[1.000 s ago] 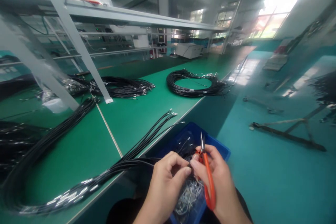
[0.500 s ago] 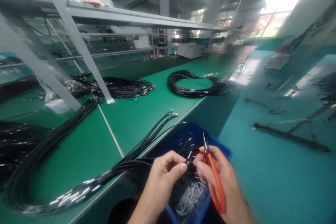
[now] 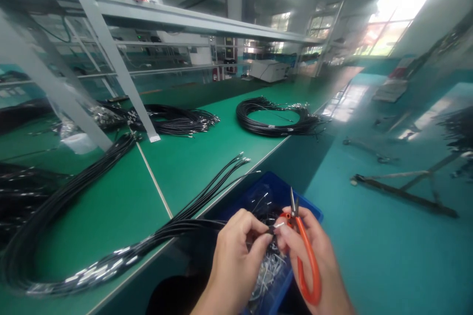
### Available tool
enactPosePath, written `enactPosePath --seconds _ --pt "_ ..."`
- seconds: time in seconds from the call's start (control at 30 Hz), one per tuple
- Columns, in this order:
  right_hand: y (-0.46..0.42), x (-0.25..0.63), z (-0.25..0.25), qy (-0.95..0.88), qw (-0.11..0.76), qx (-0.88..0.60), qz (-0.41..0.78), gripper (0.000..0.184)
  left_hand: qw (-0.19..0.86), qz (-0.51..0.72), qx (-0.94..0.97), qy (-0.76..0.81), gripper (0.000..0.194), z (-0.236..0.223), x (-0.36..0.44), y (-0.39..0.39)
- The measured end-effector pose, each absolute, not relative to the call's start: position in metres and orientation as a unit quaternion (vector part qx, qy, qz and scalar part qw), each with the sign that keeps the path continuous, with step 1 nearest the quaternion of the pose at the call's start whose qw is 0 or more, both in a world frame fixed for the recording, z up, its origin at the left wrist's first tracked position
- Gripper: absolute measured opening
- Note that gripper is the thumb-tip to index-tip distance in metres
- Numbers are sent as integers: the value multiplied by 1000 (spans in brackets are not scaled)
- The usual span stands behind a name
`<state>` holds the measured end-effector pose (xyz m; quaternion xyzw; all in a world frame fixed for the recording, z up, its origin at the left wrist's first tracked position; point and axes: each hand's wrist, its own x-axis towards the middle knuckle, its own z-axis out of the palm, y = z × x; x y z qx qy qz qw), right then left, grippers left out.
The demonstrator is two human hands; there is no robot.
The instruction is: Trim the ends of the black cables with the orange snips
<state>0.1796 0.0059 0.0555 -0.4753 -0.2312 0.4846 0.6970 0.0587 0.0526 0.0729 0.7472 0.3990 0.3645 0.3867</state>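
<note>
My left hand (image 3: pixel 240 251) is closed, thumb and finger pinching the end of a black cable (image 3: pixel 271 230) above the blue bin. Close beside it, my right hand (image 3: pixel 314 251) holds orange-handled scissors (image 3: pixel 309 270), the slightly parted blades pointing up and away. The right thumb and fingertip are at a small pale piece (image 3: pixel 280 225) by the cable end; whether they grip it is hard to see. Below both hands, the blue bin (image 3: pixel 314 211) contains loose pale scraps (image 3: pixel 269 270) and dark bits. A bundle of black cables (image 3: pixel 170 231) runs along the table edge towards my left hand.
On the green table (image 3: pixel 192 167) lie a coiled cable bundle (image 3: pixel 266 130) and another bundle (image 3: pixel 181 120) by the shelf post (image 3: pixel 129 88). A white box (image 3: pixel 268 70) stands further back. A metal stand leg (image 3: pixel 402 194) rests on the floor at right.
Half a second ago the hands were slightly apart, with a pale tip standing up at my left fingertips. Now the right fingertips meet the cable end, and the scissors remain in my right hand.
</note>
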Motion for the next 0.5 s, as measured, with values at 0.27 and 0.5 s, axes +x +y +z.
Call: enactPosePath --seconds 0.27,0.5 --pt "12 177 62 -210 693 -488 488 36 221 386 801 402 16 68 65 44" --pt "4 174 60 -241 694 -517 440 42 284 400 758 428 16 65 64 47"
